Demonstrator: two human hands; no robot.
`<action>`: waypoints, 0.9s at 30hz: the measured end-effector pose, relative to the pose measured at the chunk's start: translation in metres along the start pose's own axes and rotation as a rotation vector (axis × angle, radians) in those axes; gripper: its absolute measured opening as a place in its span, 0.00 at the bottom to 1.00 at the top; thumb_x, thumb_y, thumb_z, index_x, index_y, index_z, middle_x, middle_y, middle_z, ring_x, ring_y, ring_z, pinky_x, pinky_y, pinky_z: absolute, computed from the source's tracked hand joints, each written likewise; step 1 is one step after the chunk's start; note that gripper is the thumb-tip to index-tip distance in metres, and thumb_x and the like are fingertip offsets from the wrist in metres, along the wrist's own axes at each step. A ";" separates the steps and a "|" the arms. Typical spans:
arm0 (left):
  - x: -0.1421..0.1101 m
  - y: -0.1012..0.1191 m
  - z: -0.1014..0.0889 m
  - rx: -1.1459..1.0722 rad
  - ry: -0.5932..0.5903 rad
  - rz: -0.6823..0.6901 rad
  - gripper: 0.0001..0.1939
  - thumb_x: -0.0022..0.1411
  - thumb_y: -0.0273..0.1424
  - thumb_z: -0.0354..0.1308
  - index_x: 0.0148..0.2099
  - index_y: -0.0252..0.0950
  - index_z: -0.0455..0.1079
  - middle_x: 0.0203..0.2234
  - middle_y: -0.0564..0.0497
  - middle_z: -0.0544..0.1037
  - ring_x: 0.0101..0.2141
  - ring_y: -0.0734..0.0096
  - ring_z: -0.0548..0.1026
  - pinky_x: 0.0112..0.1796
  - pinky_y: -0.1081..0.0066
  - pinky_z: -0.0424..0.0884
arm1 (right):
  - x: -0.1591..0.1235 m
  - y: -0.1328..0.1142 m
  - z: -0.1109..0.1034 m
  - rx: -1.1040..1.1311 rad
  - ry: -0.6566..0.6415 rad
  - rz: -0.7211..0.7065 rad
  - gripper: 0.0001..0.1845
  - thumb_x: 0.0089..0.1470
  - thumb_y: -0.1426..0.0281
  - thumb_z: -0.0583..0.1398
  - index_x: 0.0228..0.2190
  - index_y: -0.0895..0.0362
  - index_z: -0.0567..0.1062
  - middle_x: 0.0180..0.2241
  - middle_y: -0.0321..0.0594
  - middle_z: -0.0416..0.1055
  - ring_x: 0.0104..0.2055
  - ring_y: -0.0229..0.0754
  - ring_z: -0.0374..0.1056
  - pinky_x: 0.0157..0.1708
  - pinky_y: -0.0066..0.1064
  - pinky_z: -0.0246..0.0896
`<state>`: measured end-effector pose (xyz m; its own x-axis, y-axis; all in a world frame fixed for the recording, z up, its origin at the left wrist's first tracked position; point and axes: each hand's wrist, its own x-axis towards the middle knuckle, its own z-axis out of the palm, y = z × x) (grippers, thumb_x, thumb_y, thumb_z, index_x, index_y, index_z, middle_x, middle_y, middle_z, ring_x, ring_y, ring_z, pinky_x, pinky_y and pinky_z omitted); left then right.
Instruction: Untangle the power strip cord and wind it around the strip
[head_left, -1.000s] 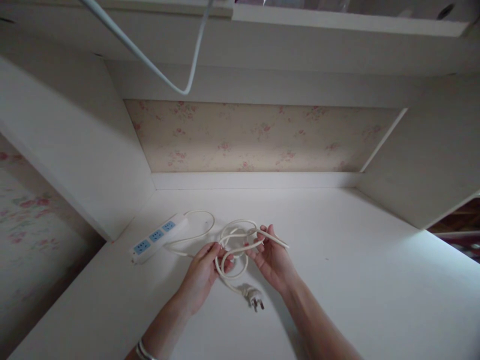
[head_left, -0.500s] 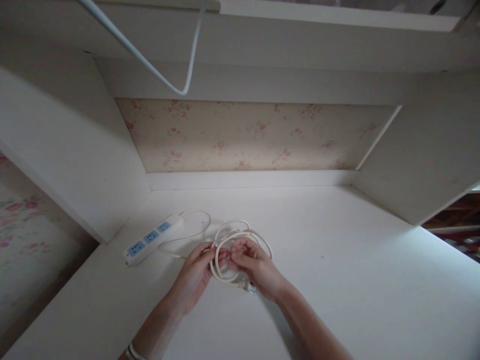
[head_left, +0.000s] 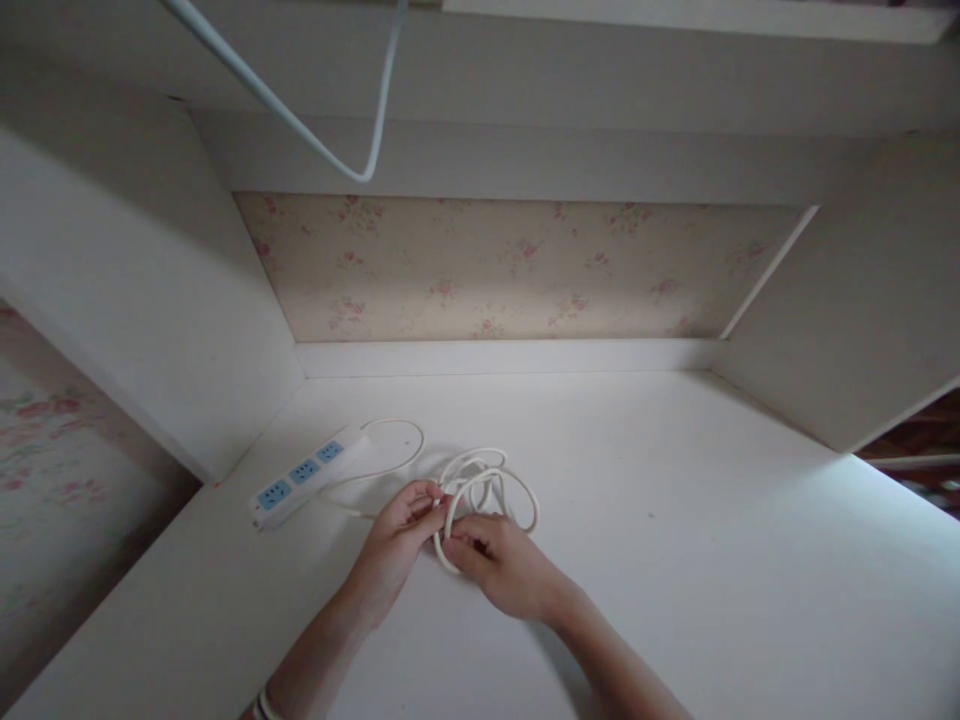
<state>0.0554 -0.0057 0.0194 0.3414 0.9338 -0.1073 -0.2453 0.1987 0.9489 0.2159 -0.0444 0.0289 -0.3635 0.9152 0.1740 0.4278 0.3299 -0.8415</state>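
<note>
A white power strip with blue sockets lies at the left of the white desk. Its white cable runs right and is gathered in loops near the desk's middle. My left hand pinches the loops at their left side. My right hand lies over the near part of the loops, fingers curled on the cable. The plug is hidden under my right hand.
The desk sits in a white alcove with side panels left and right and floral wallpaper behind. A pale cord hangs in a V from the shelf above. The desk's left edge drops off beside the power strip.
My hands have come together and lowered onto the desk. The loops have been drawn tighter, and the plug that lay below my hands is now covered by my right hand.
</note>
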 end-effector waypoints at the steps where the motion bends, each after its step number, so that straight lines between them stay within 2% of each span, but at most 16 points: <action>1: 0.000 0.000 0.000 0.019 0.000 0.002 0.11 0.54 0.33 0.64 0.38 0.36 0.67 0.33 0.50 0.77 0.35 0.72 0.73 0.36 0.75 0.65 | 0.000 0.000 -0.001 0.004 0.038 0.017 0.17 0.62 0.64 0.52 0.23 0.57 0.64 0.23 0.30 0.60 0.26 0.32 0.56 0.26 0.25 0.47; 6: -0.002 0.004 -0.001 0.182 0.023 0.011 0.11 0.56 0.36 0.62 0.37 0.36 0.67 0.32 0.51 0.76 0.28 0.75 0.69 0.27 0.77 0.62 | -0.001 0.002 -0.006 0.169 0.261 0.104 0.18 0.64 0.59 0.48 0.29 0.56 0.67 0.24 0.33 0.66 0.28 0.35 0.61 0.30 0.26 0.54; 10: -0.005 0.004 0.003 0.279 -0.068 0.006 0.12 0.54 0.36 0.63 0.36 0.35 0.67 0.29 0.51 0.76 0.28 0.74 0.69 0.27 0.76 0.64 | 0.001 0.004 -0.008 0.455 0.377 0.077 0.16 0.63 0.57 0.50 0.32 0.55 0.67 0.26 0.35 0.70 0.30 0.37 0.64 0.35 0.29 0.60; 13: -0.004 0.001 0.004 0.276 0.017 0.052 0.10 0.56 0.35 0.60 0.38 0.35 0.68 0.35 0.50 0.77 0.29 0.75 0.69 0.28 0.76 0.63 | 0.005 0.005 -0.012 0.751 0.439 0.113 0.15 0.60 0.55 0.53 0.33 0.55 0.67 0.25 0.34 0.68 0.28 0.37 0.65 0.31 0.30 0.62; 15: -0.002 0.000 0.002 0.276 0.083 0.060 0.08 0.56 0.34 0.58 0.37 0.36 0.69 0.34 0.52 0.76 0.27 0.77 0.67 0.27 0.77 0.62 | 0.006 0.006 -0.019 0.951 0.502 0.124 0.14 0.59 0.56 0.55 0.32 0.54 0.67 0.26 0.33 0.66 0.27 0.36 0.64 0.29 0.29 0.63; 18: 0.001 0.000 -0.003 0.276 0.143 0.065 0.07 0.55 0.32 0.57 0.37 0.35 0.70 0.24 0.55 0.72 0.24 0.77 0.64 0.25 0.78 0.59 | 0.003 0.006 -0.032 1.197 0.568 0.116 0.11 0.57 0.59 0.57 0.31 0.54 0.67 0.29 0.33 0.65 0.25 0.33 0.61 0.24 0.26 0.60; 21: 0.001 0.001 -0.004 0.259 0.189 0.078 0.08 0.54 0.33 0.57 0.36 0.35 0.68 0.26 0.55 0.73 0.23 0.77 0.64 0.24 0.77 0.59 | 0.000 0.008 -0.042 1.339 0.575 0.116 0.10 0.55 0.62 0.58 0.27 0.55 0.67 0.27 0.33 0.62 0.25 0.33 0.60 0.22 0.25 0.57; 24: 0.003 0.000 -0.004 0.266 0.222 0.103 0.10 0.55 0.36 0.58 0.38 0.36 0.66 0.31 0.52 0.76 0.24 0.77 0.66 0.25 0.76 0.61 | 0.001 0.012 -0.043 1.374 0.582 0.106 0.14 0.55 0.62 0.57 0.22 0.55 0.63 0.18 0.29 0.53 0.20 0.32 0.54 0.22 0.25 0.56; 27: 0.005 -0.001 -0.007 0.253 0.271 0.123 0.13 0.55 0.38 0.58 0.39 0.36 0.65 0.33 0.50 0.78 0.24 0.77 0.67 0.26 0.75 0.62 | 0.003 0.015 -0.039 1.276 0.573 0.143 0.17 0.57 0.57 0.55 0.24 0.55 0.66 0.13 0.24 0.44 0.14 0.30 0.41 0.16 0.24 0.45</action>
<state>0.0513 0.0009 0.0160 0.0629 0.9976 -0.0302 -0.0265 0.0320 0.9991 0.2536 -0.0282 0.0370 0.1344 0.9905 -0.0300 -0.7162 0.0762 -0.6937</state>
